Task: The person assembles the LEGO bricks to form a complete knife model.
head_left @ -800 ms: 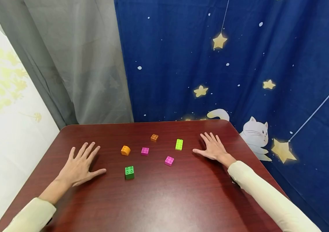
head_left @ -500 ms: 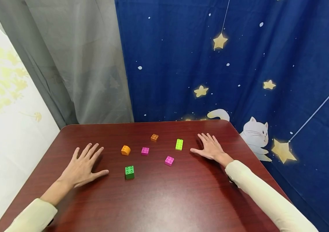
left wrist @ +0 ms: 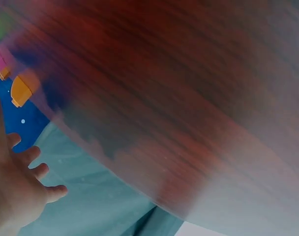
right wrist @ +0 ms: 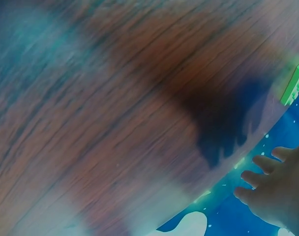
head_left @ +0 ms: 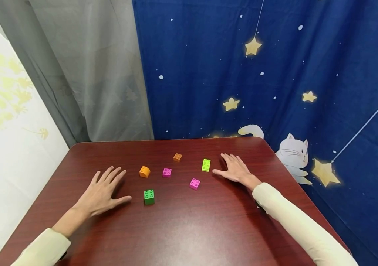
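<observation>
My left hand (head_left: 100, 194) hovers low over the table's left side, fingers spread, thumb pointing at a dark green brick (head_left: 149, 197). Over the right side my right hand (head_left: 235, 169), also spread and holding nothing, is nearest to a lime green brick (head_left: 206, 165). Between the hands lie two pink bricks, one further back (head_left: 166, 173) and one nearer (head_left: 194, 184). A rounded yellow-orange brick (head_left: 144, 171) sits left of them, and a brown-orange brick (head_left: 177, 157) is furthest back. In the left wrist view the rounded yellow-orange brick (left wrist: 21, 91) shows beyond the fingers.
The reddish-brown table (head_left: 189, 232) has rounded far corners. Behind it hang a grey curtain (head_left: 115, 92) and a blue curtain (head_left: 202, 66) with stars and a white cat. A white panel (head_left: 9, 122) stands along the left.
Both hands have moved inward toward the bricks: the left to the right and slightly down in view, the right to the left. The bricks lie where they were.
</observation>
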Available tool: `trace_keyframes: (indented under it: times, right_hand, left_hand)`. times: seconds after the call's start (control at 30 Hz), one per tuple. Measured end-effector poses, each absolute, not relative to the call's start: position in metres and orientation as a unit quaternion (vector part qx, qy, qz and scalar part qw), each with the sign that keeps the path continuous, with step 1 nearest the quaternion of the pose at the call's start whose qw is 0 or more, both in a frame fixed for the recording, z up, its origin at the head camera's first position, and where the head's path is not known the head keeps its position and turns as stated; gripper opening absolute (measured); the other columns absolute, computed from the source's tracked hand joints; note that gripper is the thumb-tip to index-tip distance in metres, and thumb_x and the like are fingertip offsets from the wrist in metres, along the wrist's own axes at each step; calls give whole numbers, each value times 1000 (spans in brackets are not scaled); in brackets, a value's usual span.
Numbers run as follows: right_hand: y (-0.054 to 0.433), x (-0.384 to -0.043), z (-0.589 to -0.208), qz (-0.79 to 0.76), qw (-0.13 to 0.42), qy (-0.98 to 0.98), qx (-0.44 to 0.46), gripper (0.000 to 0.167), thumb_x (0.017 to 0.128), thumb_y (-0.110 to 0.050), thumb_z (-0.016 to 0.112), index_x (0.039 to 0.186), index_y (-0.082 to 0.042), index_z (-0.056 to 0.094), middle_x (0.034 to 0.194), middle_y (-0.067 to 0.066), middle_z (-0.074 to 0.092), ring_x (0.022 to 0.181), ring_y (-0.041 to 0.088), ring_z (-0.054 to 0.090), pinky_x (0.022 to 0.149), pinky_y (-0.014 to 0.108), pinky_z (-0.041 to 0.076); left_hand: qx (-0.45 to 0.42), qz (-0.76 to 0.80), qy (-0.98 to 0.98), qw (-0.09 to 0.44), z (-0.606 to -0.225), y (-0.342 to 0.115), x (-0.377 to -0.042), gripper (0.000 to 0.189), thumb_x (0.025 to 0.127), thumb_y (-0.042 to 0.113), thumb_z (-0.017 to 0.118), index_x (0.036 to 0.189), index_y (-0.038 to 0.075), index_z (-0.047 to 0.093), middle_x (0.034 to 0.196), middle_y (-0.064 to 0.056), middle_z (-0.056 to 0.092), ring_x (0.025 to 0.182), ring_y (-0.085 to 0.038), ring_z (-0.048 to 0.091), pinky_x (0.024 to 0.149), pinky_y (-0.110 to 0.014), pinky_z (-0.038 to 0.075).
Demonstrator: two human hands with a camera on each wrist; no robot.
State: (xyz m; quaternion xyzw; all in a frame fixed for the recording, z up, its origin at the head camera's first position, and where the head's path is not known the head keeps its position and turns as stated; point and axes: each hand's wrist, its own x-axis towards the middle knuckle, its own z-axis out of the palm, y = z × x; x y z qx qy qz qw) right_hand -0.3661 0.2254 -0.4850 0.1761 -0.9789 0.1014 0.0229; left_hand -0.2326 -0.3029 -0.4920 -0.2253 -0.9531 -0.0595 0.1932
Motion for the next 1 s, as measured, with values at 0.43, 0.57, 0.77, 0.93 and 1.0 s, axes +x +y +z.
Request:
trace_keyframes:
  times: [0.43,0.57,0.77,0.93,1.0]
  right_hand:
    - [214,-367,-491,118,14,-978,171,102,89,-76,59,159,-5,38,161,17,43,151,39,33,123,57,21]
    - [210,-368,-492,121,17,-977,173,101,89,-74,61,158,-4,41,159,18,44,150,39,35,122,57,23]
    - [203,-370,-494,130,22,-975,178,98,90,-73,62,157,-4,43,157,18,47,149,38,38,122,54,25]
    - [200,-371,-496,137,30,-974,180,96,90,-72,64,155,-5,45,155,17,50,146,37,41,119,56,30]
    - [198,-371,-497,138,31,-974,180,95,90,-71,64,155,-5,46,155,17,50,145,36,43,118,56,32]
  left_hand:
    - [-228,-84,-954,172,-494,-288,-232,96,86,75,67,154,10,49,154,-18,48,146,-42,37,114,-69,24]
    - [-232,-83,-955,167,-494,-284,-232,95,85,75,68,153,10,51,154,-17,50,146,-41,38,114,-68,25]
    - [-244,-81,-951,170,-496,-276,-233,92,84,72,71,149,9,55,150,-16,54,144,-40,41,113,-67,26]
    - [-252,-83,-950,164,-495,-268,-234,93,85,75,68,149,9,56,149,-13,56,144,-39,41,113,-67,28]
    - [-255,-85,-949,162,-495,-265,-234,92,85,75,68,149,10,56,148,-12,57,144,-39,41,113,-67,29]
